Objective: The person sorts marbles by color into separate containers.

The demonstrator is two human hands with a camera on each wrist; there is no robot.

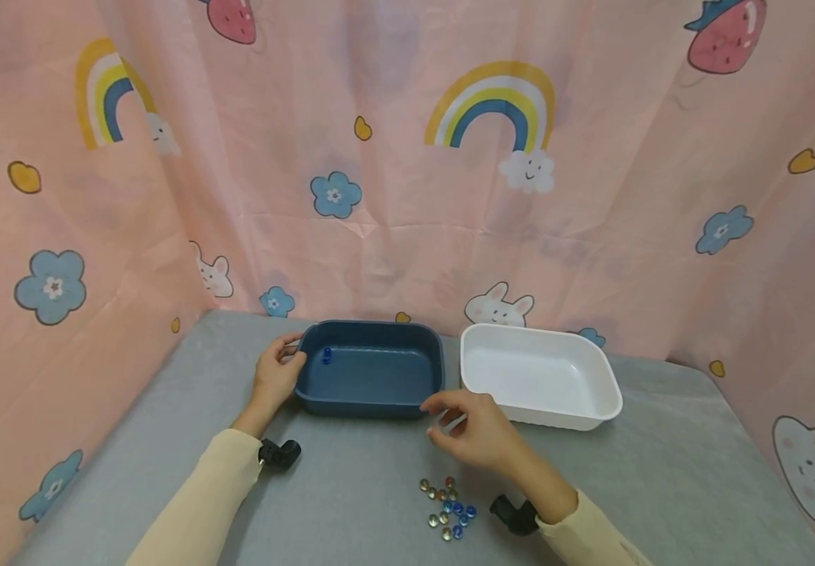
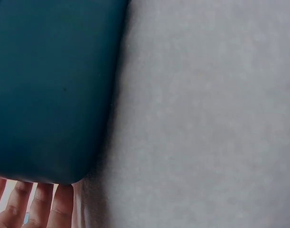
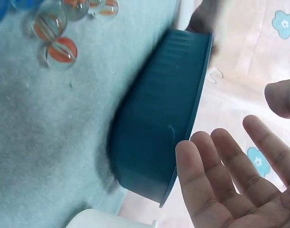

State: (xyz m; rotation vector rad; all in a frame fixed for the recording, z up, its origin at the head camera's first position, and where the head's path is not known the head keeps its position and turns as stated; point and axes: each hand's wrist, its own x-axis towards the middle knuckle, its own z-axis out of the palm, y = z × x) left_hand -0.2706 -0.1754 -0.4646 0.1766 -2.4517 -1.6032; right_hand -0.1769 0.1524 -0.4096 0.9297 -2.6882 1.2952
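A dark blue basin [image 1: 372,409] stands on the table with a pair of small blue marbles [image 1: 327,356] near its left end. At that end is my left hand [image 1: 278,379]; in the left wrist view its extended fingers [image 2: 61,209] touch the basin's end wall. Near the front right corner hovers my right hand [image 1: 478,428], its fingers loosely bent and nothing between them. In the right wrist view those fingers [image 3: 230,161] spread beside the basin's rim. Several loose glass marbles [image 1: 444,519], some blue and some clear with orange or yellowish swirls, lie in front of the right hand.
To the right of the blue basin is a white basin [image 1: 541,365], partly behind the right hand. Grey cloth covers the table [image 1: 350,487]. A pink printed curtain [image 1: 393,251] hangs along the back and both sides.
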